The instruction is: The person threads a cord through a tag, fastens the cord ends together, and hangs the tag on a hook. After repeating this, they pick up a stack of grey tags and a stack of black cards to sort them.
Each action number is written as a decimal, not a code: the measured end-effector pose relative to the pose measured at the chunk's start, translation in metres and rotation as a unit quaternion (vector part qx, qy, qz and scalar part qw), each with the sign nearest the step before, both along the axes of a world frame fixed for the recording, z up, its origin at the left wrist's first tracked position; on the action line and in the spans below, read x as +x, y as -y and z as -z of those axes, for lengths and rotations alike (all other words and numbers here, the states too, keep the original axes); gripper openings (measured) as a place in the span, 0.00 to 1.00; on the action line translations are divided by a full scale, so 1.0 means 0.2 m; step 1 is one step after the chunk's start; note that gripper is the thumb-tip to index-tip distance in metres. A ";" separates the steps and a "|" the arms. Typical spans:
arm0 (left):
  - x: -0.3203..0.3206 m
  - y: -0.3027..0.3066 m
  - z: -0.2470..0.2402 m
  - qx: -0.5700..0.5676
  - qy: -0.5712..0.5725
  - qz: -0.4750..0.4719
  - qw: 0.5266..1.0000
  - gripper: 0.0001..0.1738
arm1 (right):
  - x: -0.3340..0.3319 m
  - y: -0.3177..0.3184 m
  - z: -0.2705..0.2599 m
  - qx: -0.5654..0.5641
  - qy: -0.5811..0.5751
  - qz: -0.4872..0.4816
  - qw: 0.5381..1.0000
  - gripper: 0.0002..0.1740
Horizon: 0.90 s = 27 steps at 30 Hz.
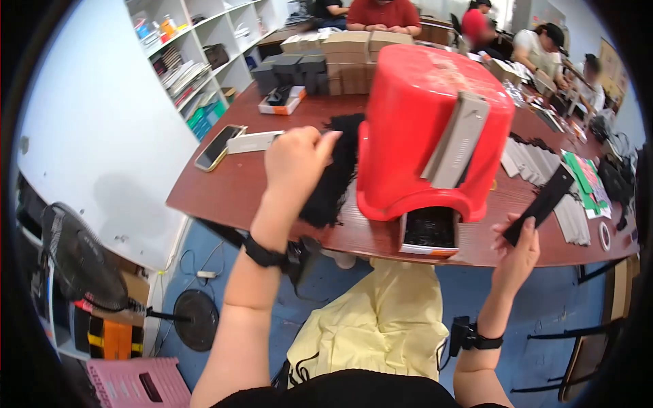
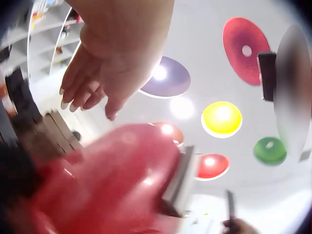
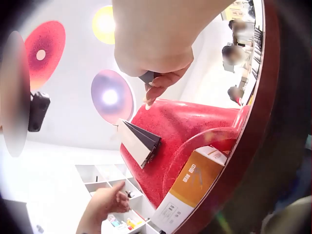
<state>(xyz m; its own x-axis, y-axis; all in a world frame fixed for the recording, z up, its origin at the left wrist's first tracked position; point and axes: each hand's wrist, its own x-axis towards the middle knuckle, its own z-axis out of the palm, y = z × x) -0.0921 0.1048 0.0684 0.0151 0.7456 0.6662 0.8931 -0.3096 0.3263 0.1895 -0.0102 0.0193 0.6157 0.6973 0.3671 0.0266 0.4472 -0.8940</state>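
The right hand (image 1: pixel 520 255) grips a flat black strip (image 1: pixel 544 204) near the table's right front; the strip slants up and away. Raised over the table left of a red upturned stool (image 1: pixel 422 136), the left hand (image 1: pixel 296 160) holds nothing, its fingers loosely bent with the thumb out; the left wrist view shows these fingers (image 2: pixel 80 92) hanging down. Grey flat sleeves (image 1: pixel 459 143) lean on the stool's sloping top. Under the stool's arch sits an open box (image 1: pixel 430 231) with black contents. A black fringed heap (image 1: pixel 333 183) lies beside the stool.
At the left are a phone (image 1: pixel 219 148) and a grey sleeve (image 1: pixel 253 142). Stacked boxes (image 1: pixel 347 61) stand behind. Rows of grey sleeves (image 1: pixel 571 217) and a tape roll (image 1: pixel 604 236) lie at the right. A fan (image 1: pixel 81 258) stands on the floor at left; several people sit farther back.
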 end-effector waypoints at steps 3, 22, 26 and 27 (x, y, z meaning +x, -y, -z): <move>-0.37 -0.23 0.11 -0.059 -0.208 -0.142 0.966 0.09 | 0.02 0.02 0.02 -0.004 -0.003 -0.024 1.000 0.20; -0.86 -0.50 0.29 -0.132 -0.328 -0.131 0.926 0.11 | -0.04 0.05 -0.09 -0.032 0.050 -0.122 0.991 0.18; -0.81 -0.42 0.15 -0.086 -0.279 -0.157 0.943 0.12 | -0.15 -0.03 -0.20 -0.061 0.087 -0.282 0.954 0.15; -0.78 -0.39 0.11 -0.054 -0.260 -0.173 0.948 0.13 | -0.17 -0.06 -0.22 -0.065 0.108 -0.301 0.945 0.14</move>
<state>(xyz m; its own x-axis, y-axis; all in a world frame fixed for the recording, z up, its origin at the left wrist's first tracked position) -0.2477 0.1818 0.0454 0.0632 0.8298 0.5545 0.9840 0.0408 -0.1733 0.1565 0.0019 0.0625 0.0135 0.9451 0.3264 -0.0097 0.3266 -0.9451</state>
